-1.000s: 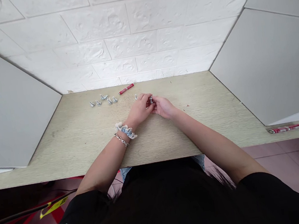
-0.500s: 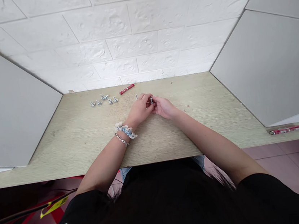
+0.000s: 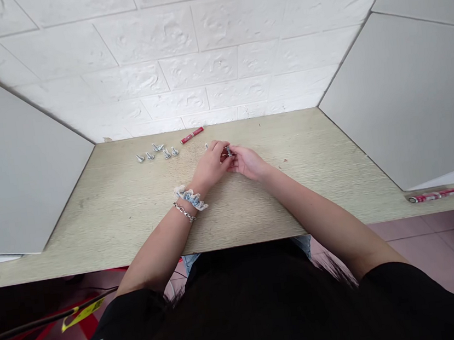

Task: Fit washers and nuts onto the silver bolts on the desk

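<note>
Between the fingertips of both hands stands a silver bolt (image 3: pixel 228 151), upright, with what look like washers or a nut on it. My left hand (image 3: pixel 211 163) curls around its left side, thumb and fingers closed on it. From the right, my right hand (image 3: pixel 249 163) pinches the same bolt. Fingers cover part of it, so its lower end is not fully visible. Another small bolt (image 3: pixel 206 146) stands just behind my left hand, mostly hidden by it.
Several silver bolts (image 3: pixel 166 153) with washers rest on the wooden table (image 3: pixel 132 203) to the left. A red marker (image 3: pixel 192 135) lies behind them, and a second red marker (image 3: pixel 435 196) lies at the right edge. A white brick wall (image 3: pixel 182 70) and grey panels (image 3: pixel 405 104) enclose the table.
Both hands stay together around the bolt. The fingers and the bolt have shifted very slightly; the other things on the table lie as before.
</note>
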### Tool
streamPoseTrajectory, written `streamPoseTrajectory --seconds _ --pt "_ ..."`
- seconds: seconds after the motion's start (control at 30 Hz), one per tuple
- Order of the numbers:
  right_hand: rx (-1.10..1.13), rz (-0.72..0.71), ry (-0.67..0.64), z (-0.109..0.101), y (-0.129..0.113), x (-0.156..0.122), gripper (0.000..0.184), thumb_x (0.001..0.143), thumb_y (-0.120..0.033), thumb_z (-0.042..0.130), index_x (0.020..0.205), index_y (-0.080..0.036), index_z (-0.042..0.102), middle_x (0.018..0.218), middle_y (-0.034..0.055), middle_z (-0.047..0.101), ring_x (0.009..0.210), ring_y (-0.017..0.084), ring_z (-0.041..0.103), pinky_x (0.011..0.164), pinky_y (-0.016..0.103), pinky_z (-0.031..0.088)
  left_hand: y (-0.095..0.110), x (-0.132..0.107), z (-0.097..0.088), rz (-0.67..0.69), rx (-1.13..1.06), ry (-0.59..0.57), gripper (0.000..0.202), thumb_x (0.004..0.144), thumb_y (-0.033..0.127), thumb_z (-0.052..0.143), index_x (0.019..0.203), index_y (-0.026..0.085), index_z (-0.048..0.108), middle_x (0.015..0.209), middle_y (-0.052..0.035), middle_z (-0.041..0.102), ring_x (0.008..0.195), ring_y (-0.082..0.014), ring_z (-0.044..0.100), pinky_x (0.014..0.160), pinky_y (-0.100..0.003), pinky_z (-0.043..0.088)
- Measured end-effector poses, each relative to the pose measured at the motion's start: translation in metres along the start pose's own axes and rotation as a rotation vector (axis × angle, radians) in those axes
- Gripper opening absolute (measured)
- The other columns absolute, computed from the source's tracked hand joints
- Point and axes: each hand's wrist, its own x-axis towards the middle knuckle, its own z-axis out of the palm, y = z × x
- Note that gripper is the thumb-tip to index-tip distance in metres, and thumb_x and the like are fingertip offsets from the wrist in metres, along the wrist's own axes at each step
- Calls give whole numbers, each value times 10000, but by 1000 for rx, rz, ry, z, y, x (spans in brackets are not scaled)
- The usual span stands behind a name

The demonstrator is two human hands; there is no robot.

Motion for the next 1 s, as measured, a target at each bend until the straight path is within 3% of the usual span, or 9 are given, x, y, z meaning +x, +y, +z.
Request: streamPoseTrajectory --seconds 1.0 --pt "-11 -48 28 0 -1 0 214 876 -225 431 784 -149 608 776 24 652 653 96 564 611 232 435 -3 0 0 22 22 28 291 827 183 563 1117 176 546 1109 -60 566 924 -155 556 869 -320 463"
